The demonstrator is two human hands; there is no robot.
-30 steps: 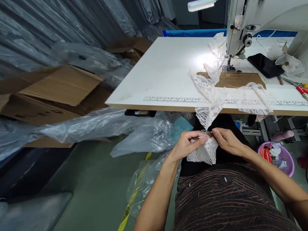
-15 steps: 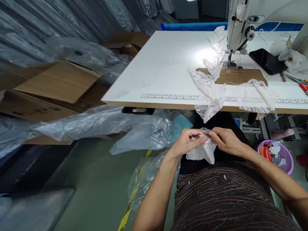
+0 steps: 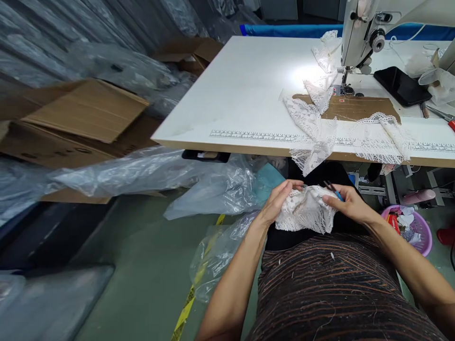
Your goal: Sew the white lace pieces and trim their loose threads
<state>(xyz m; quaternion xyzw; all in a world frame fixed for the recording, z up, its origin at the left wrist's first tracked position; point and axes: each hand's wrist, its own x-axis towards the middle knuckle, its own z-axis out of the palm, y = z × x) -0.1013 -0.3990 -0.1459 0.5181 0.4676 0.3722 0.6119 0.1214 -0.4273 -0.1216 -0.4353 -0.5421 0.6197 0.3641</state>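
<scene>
A piece of white lace fabric (image 3: 306,212) is spread over my lap, below the table's front edge. My left hand (image 3: 277,202) is closed on its left side, the fingers partly behind the lace. In my right hand (image 3: 350,203) is a pair of thread snips (image 3: 336,190) with a blue handle, its dark tips pointing up and to the left. The right fingers sit at the lace's right edge. More white lace (image 3: 309,128) lies on the table and hangs over its front edge, and a further lace piece (image 3: 382,137) drapes to the right.
A sewing machine (image 3: 359,38) stands on the white table (image 3: 227,99), with a brown cardboard strip (image 3: 359,109) before its needle. A black phone (image 3: 401,85) and red-handled scissors (image 3: 450,124) lie right. Below is a purple basket (image 3: 424,237). Cardboard boxes (image 3: 88,111) and plastic wrapping (image 3: 213,194) are left.
The lace has been spread wider between my hands. My right hand has shifted right, and the blue snips now show in it. The view has tilted slightly.
</scene>
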